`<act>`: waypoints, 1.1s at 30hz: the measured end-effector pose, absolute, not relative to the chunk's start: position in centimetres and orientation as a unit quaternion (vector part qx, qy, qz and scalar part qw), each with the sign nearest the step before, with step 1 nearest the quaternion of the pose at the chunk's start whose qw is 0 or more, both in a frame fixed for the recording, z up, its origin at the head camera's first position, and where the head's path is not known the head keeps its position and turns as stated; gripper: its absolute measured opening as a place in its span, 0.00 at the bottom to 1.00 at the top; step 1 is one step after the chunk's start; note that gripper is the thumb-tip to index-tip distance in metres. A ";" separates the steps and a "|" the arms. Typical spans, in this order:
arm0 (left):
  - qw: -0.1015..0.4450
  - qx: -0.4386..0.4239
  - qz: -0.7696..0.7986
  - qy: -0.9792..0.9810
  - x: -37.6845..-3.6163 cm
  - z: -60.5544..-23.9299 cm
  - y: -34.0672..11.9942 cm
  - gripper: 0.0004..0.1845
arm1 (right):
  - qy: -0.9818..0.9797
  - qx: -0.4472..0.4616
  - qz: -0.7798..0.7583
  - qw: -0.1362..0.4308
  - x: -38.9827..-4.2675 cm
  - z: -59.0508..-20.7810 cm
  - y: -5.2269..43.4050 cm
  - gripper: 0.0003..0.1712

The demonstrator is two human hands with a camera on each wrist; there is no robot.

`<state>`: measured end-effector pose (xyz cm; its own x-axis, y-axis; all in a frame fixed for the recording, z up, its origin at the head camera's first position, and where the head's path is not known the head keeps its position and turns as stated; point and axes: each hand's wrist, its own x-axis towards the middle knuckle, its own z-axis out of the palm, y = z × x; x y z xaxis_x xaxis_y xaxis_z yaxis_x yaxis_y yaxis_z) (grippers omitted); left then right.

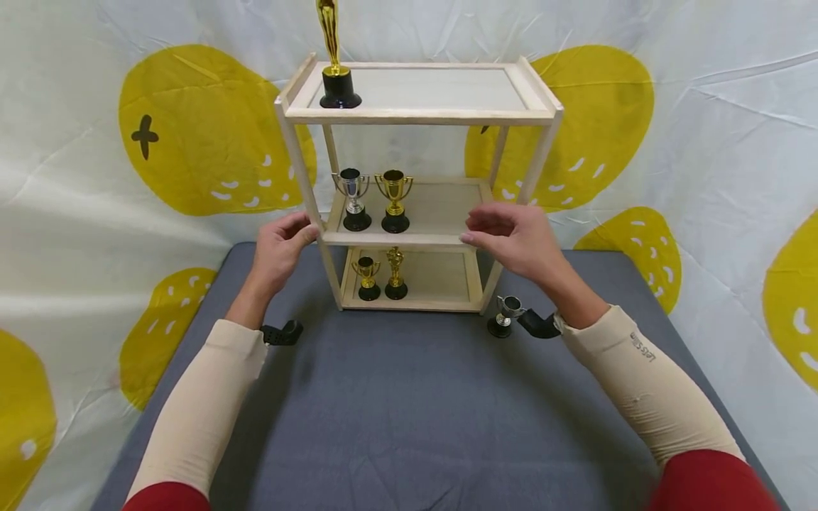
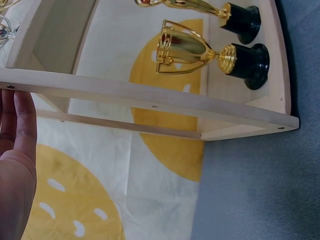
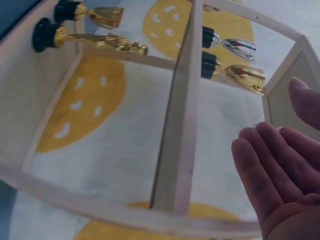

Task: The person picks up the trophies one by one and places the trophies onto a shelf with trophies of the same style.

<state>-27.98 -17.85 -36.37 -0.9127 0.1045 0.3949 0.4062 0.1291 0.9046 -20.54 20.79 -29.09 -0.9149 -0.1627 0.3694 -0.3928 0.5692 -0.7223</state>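
Fingers of the left hand (image 1: pixel 279 245) are curled against the front left post of the wooden shelf rack (image 1: pixel 422 113), while the right hand (image 1: pixel 511 238) is held relaxed and apart, close to the middle shelf's right front edge with nothing gripped.

Five trophies are already stood on the rack: a gold statuette (image 1: pixel 332 53) on top, a silver cup (image 1: pixel 353 199) beside a gold cup (image 1: pixel 394 200) on the middle shelf, and a small gold cup (image 1: pixel 367 277) with a small gold figure (image 1: pixel 395 272) on the bottom. One small silver cup (image 1: pixel 504 315) is left on the grey table (image 1: pixel 409 411), just beside the rack's right foot. The statuette's head is cut off, and whether the right fingertips touch the wood cannot be told.
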 end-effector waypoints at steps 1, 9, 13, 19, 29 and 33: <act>0.119 -0.172 -0.637 -0.742 -28.0 -36.4 -17.9 0.17 | -0.879 0.159 0.429 0.132 -20.3 -29.3 21.2 0.20; 0.120 -0.166 -0.639 -0.741 -28.0 -36.4 -17.9 0.18 | -0.898 0.175 0.381 0.134 -18.0 -31.4 24.4 0.19; 0.121 -0.164 -0.637 -0.743 -28.0 -36.3 -17.9 0.18 | -0.904 0.148 0.380 0.132 -17.1 -32.7 26.1 0.19; 0.119 -0.162 -0.637 -0.745 -28.0 -36.0 -17.8 0.18 | -0.915 0.119 0.365 0.121 -16.0 -35.0 28.8 0.21; 0.117 -0.166 -0.638 -0.743 -27.9 -36.1 -17.8 0.18 | -0.934 0.084 0.344 0.041 -16.0 -40.3 31.6 0.31; 0.115 -0.170 -0.639 -0.741 -27.8 -36.2 -17.8 0.18 | -0.933 0.085 0.349 0.025 -16.4 -42.4 31.4 0.33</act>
